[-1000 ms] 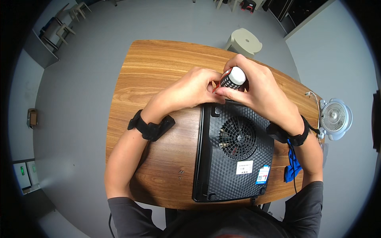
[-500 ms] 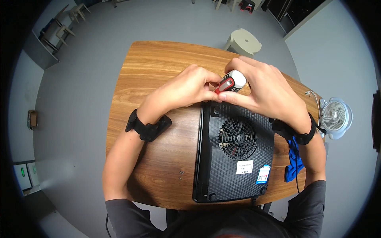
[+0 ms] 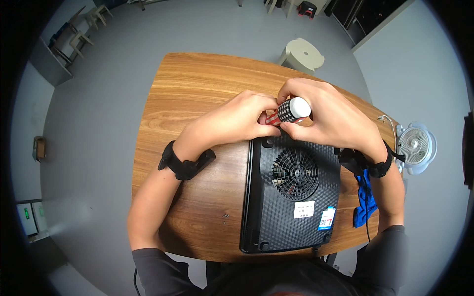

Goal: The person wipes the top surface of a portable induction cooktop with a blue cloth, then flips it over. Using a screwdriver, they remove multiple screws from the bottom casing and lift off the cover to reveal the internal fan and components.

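A screwdriver (image 3: 288, 112) with a red and black patterned handle and a white end cap stands tilted over the far edge of a black laptop cooling pad (image 3: 279, 217). Its handle is in the fingers of my right hand (image 3: 335, 113), thumb on the near side. My left hand (image 3: 234, 117) pinches lower down, around the red neck of the tool. The shaft, the tip and whatever they touch are hidden by my fingers. The pad lies with its underside up, showing a round fan grille (image 3: 296, 173), rubber feet and two labels.
A few small screws (image 3: 225, 215) lie on the wooden table (image 3: 197, 197) left of the pad. Right of it are a blue cloth (image 3: 364, 204) and a black cable. A small white fan (image 3: 414, 143) stands beyond the right edge; a pale stool (image 3: 303, 55) is behind the table.
The screwdriver handle has turned, so its dotted black side now faces up instead of the smooth red-edged panel. Both hands have shifted slightly nearer, and the right fingers have changed their grip.
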